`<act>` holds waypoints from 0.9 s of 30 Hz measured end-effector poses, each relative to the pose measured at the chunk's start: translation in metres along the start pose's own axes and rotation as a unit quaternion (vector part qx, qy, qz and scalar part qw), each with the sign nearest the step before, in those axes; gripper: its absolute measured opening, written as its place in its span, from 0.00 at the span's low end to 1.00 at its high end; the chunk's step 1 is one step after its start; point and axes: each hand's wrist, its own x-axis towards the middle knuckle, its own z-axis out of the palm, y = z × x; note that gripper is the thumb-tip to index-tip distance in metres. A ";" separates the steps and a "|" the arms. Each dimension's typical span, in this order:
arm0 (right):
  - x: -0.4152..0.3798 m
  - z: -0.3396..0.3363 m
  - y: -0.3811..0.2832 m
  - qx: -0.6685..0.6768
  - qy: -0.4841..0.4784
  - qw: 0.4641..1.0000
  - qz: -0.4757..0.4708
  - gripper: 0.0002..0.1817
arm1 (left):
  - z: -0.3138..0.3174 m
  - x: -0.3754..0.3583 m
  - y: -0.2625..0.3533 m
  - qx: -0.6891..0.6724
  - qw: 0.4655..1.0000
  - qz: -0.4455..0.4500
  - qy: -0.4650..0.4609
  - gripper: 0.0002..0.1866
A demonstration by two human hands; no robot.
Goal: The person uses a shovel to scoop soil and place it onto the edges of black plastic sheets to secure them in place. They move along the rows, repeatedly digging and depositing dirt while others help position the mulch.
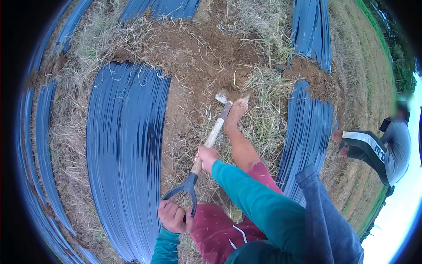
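Note:
My left hand [175, 216] is closed around the dark D-shaped handle [183, 188] of a shovel. Farther along, my right hand [206, 158] wraps round its wooden shaft [214, 133]. The shovel slants away from me, with the metal blade [221, 97] at the edge of a patch of loose brown soil [206, 53]. My bare foot [236, 112] is at the top of the blade and covers part of it. The blade's lower end is hidden at the soil.
Dark plastic mulch sheets [127, 145] run in strips on the left, and another strip [305, 132] lies to the right. Dry grass [268, 110] covers the ground between them. At far right a person [382, 147] crouches or bends beside the right strip.

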 end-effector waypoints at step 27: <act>0.000 -0.080 0.013 -0.541 0.077 0.826 -0.142 0.29 | 0.135 -0.117 0.055 -0.435 0.454 -0.669 0.397 0.22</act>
